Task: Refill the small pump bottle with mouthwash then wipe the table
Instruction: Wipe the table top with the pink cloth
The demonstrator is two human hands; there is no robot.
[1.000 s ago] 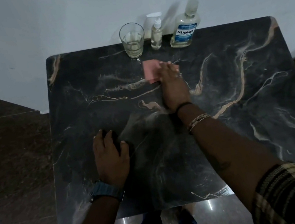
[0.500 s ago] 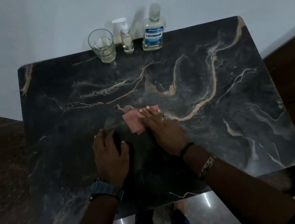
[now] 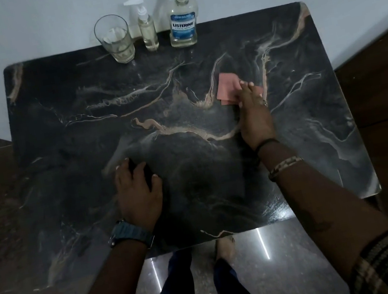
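Note:
A dark marble table (image 3: 79, 120) fills the view. My right hand (image 3: 254, 115) presses a pink cloth (image 3: 227, 86) flat onto the table, right of its middle; the cloth sticks out beyond my fingertips. My left hand (image 3: 138, 190) rests palm down on the table near the front edge, fingers apart, holding nothing. At the back edge, against the wall, stand the small pump bottle (image 3: 147, 29), filled with pale liquid, and to its right the capped Listerine mouthwash bottle (image 3: 182, 16).
A drinking glass (image 3: 115, 40) with a little liquid stands left of the pump bottle. A white wall runs behind the table. Dark floor lies on both sides, and my legs and a foot (image 3: 224, 246) show below the front edge.
My right hand has slid the pink cloth from the table's middle to the right and farther back. My left hand stays planted in the same spot.

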